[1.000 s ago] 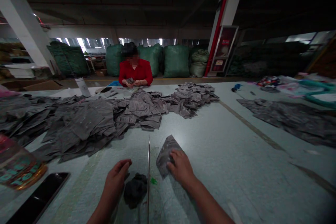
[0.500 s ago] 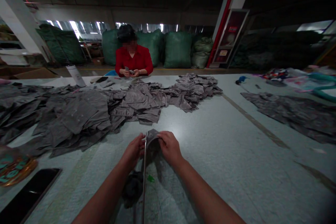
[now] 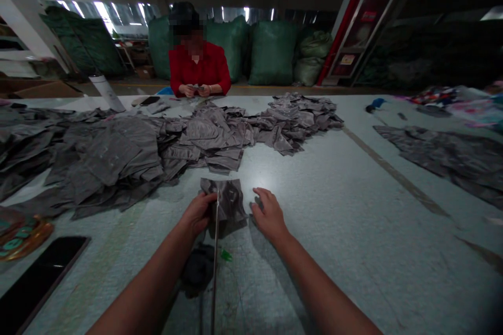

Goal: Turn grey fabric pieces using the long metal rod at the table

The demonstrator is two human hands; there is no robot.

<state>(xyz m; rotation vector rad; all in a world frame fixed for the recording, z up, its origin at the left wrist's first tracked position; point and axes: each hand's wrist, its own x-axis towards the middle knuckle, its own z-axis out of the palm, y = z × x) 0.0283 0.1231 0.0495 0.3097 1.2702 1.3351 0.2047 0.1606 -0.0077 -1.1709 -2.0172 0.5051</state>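
Grey cloth piece, just one, gripped by left fingers; right fingers parted; one metal rod.

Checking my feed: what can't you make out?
All in head view:
Thin silvery metal rod: near end, cut off by bottom edge.
Left hand: fingertip contact with rod, blurred.
Black rectangular phone: near end, cut off by left edge.
Red-sleeved co-worker's hands: held item, too small.

The cloth I hold is shiny dark grey, like the pile ahead. The rod is silver, the wad near-black, the scrap bright green, my table pale blue-green with a brownish stripe, the phone black, the shirt opposite me red.
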